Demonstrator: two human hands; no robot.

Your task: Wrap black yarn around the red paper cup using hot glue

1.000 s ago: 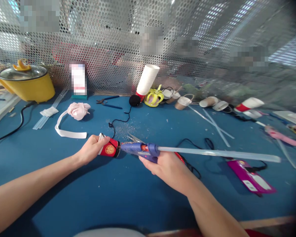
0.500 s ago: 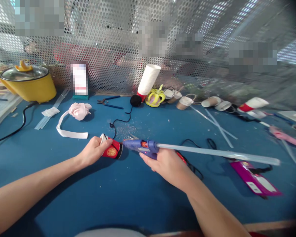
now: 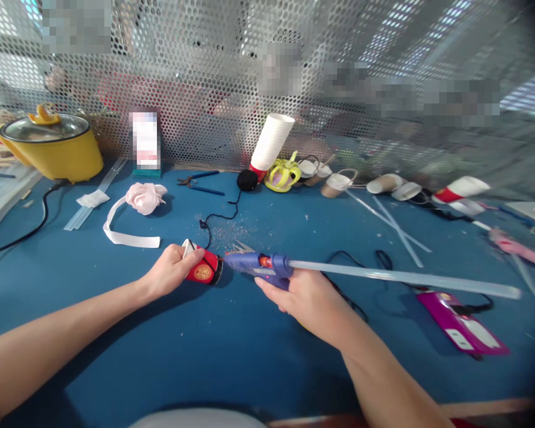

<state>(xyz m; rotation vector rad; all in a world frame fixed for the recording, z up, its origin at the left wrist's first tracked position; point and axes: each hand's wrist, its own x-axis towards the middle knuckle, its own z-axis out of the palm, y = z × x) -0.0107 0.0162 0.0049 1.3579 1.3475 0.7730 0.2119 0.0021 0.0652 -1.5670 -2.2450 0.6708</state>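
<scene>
1. Pot (image 3: 53, 148), yellow with a glass lid, stands far left of and behind the red cup (image 3: 204, 270), at the back of the blue table (image 3: 205, 356).
2. Clear sticks (image 3: 93, 196) lie left of and behind the red cup, nearer than the pot.
3. Pink fabric flower (image 3: 145, 197) on a white ribbon (image 3: 127, 238) lies just left of and behind the red cup.
4. Left hand (image 3: 172, 270) lies on the left side of the red cup, its fingers (image 3: 191, 255) clenched around the cup's wall. The cup lies on its side on the table, base turned to the right.
5. Pliers (image 3: 200, 181) lie well behind the red cup.
6. Black yarn ball (image 3: 246, 180), a leaning stack of white cups (image 3: 271, 142) and a yellow crown (image 3: 283, 174) stand behind and right of the red cup.
7. Glue gun (image 3: 261, 266), blue, sits just right of the red cup, its nozzle at the cup's base. Whether the two touch, I cannot tell.
8. Right hand (image 3: 305, 297), right of the red cup, has its fingers (image 3: 270, 290) wrapped tight around the gun's handle.
9. Glue stick (image 3: 405, 277), long and clear, juts from the gun's rear, far to the right of the red cup.
10. Magenta packet (image 3: 461, 324) lies on the table farthest right of the red cup.
</scene>
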